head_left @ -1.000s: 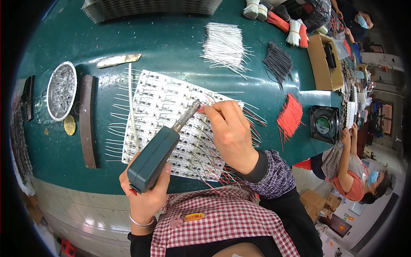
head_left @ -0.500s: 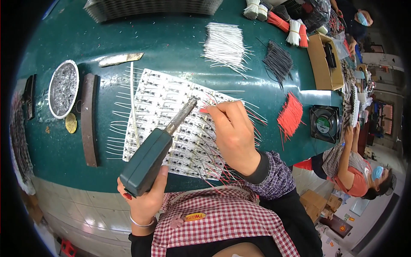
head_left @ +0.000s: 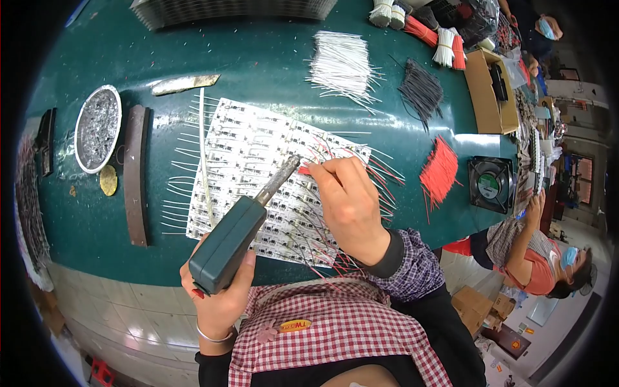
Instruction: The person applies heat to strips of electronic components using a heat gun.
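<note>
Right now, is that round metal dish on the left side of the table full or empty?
Full. The round metal dish holds a grey, silvery mass that covers its inside nearly to the rim; what the material is cannot be told.

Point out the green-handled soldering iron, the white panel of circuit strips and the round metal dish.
Green-handled soldering iron (head_left: 227,245), head view, on its handle.
White panel of circuit strips (head_left: 248,145), head view, bare upper part.
Round metal dish (head_left: 98,128), head view, grey contents.
</note>
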The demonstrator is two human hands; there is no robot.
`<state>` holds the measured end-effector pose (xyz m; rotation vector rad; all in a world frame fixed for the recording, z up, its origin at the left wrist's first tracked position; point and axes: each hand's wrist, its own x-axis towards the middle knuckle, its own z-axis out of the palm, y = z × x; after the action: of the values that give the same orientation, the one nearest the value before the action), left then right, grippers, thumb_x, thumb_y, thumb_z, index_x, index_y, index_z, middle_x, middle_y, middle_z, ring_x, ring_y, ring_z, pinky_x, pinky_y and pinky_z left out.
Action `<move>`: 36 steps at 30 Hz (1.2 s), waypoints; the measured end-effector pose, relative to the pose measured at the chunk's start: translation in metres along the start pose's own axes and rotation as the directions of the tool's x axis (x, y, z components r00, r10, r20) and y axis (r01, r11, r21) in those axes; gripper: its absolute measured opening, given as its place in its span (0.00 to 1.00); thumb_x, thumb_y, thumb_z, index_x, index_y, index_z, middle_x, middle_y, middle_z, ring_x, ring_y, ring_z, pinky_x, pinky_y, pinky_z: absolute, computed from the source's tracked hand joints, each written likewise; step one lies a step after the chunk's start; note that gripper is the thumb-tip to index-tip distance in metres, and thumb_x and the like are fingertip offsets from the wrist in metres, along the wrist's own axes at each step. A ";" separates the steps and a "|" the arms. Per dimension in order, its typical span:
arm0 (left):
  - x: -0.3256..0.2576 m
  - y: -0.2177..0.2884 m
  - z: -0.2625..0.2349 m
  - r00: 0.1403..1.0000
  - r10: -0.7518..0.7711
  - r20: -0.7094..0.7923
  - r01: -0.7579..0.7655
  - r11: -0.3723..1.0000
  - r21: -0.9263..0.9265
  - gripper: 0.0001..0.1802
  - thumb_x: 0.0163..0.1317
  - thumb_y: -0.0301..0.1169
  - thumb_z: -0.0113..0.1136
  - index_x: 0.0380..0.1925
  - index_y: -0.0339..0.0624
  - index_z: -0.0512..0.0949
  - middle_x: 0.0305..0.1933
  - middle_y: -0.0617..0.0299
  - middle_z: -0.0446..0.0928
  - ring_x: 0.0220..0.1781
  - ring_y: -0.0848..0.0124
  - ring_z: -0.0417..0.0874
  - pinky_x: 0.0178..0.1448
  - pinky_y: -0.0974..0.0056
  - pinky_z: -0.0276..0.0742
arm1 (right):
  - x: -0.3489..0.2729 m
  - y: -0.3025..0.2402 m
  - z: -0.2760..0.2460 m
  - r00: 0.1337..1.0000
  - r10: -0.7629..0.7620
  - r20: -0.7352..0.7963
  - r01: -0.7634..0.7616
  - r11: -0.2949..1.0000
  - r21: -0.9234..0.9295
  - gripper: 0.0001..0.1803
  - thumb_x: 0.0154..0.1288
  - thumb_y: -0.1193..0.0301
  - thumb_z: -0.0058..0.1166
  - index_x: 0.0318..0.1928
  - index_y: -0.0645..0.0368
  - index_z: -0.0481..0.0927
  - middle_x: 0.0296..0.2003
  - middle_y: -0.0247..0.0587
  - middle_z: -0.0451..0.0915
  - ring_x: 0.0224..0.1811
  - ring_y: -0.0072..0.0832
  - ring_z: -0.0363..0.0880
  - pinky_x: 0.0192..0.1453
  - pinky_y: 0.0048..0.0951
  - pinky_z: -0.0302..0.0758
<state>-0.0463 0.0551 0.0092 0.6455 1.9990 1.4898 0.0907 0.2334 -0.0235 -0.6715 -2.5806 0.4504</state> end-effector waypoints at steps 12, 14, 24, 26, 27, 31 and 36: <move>0.004 0.000 0.000 0.997 0.060 0.048 -0.062 0.997 0.040 0.10 0.51 0.18 0.69 0.35 0.29 0.81 0.32 0.61 0.80 0.30 0.78 0.78 0.34 0.71 0.73 | 0.001 -0.001 0.002 1.000 -0.015 0.009 0.015 0.999 -0.029 0.19 0.51 0.82 0.57 0.47 0.71 0.79 0.37 0.43 0.72 0.39 0.36 0.72 0.38 0.32 0.74; 0.003 0.002 0.001 0.996 0.071 0.048 -0.073 0.996 0.045 0.10 0.51 0.18 0.68 0.34 0.30 0.81 0.32 0.62 0.80 0.30 0.78 0.77 0.34 0.72 0.73 | 0.001 -0.002 0.003 1.000 -0.014 0.006 0.014 0.999 -0.032 0.19 0.51 0.82 0.57 0.46 0.71 0.79 0.37 0.43 0.72 0.38 0.36 0.72 0.37 0.31 0.74; -0.012 -0.005 -0.002 0.998 0.041 -0.056 -0.030 0.984 0.177 0.11 0.50 0.26 0.74 0.34 0.39 0.84 0.34 0.62 0.82 0.28 0.68 0.79 0.36 0.65 0.72 | 0.000 -0.002 0.005 0.999 -0.024 -0.026 0.023 0.999 -0.037 0.17 0.51 0.83 0.58 0.45 0.71 0.79 0.36 0.44 0.72 0.38 0.36 0.72 0.36 0.31 0.73; -0.012 -0.004 -0.003 0.996 0.069 -0.064 -0.056 0.981 0.185 0.11 0.50 0.27 0.75 0.34 0.40 0.85 0.34 0.63 0.82 0.28 0.67 0.79 0.36 0.65 0.72 | 0.000 -0.003 0.005 0.999 -0.023 -0.024 0.022 0.999 -0.039 0.17 0.51 0.83 0.58 0.45 0.71 0.79 0.37 0.44 0.73 0.38 0.36 0.73 0.36 0.31 0.74; -0.012 -0.005 -0.004 0.995 0.084 -0.061 -0.071 0.978 0.194 0.11 0.50 0.26 0.75 0.34 0.39 0.84 0.34 0.62 0.83 0.28 0.68 0.80 0.36 0.65 0.72 | 0.000 -0.003 0.004 1.000 -0.020 -0.020 0.019 0.999 -0.041 0.17 0.50 0.83 0.57 0.45 0.71 0.79 0.37 0.44 0.73 0.38 0.36 0.73 0.36 0.32 0.74; -0.017 -0.008 -0.007 0.996 0.006 -0.093 0.006 0.992 0.127 0.12 0.49 0.24 0.75 0.35 0.38 0.84 0.35 0.61 0.83 0.28 0.69 0.80 0.36 0.66 0.73 | -0.003 -0.007 -0.001 0.995 -0.018 -0.096 0.018 1.000 0.005 0.18 0.48 0.87 0.60 0.44 0.67 0.82 0.34 0.41 0.76 0.35 0.36 0.75 0.36 0.33 0.74; -0.020 -0.009 -0.010 0.994 -0.064 -0.085 0.070 0.995 0.069 0.13 0.48 0.23 0.75 0.35 0.36 0.84 0.36 0.60 0.82 0.29 0.71 0.80 0.36 0.66 0.74 | -0.011 -0.011 0.002 0.998 -0.043 -0.051 0.045 0.999 0.028 0.19 0.48 0.83 0.58 0.45 0.70 0.80 0.36 0.43 0.74 0.38 0.36 0.73 0.38 0.31 0.73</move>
<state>-0.0392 0.0322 0.0059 0.5484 2.1240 1.4315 0.0944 0.2185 -0.0244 -0.6073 -2.5308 0.4505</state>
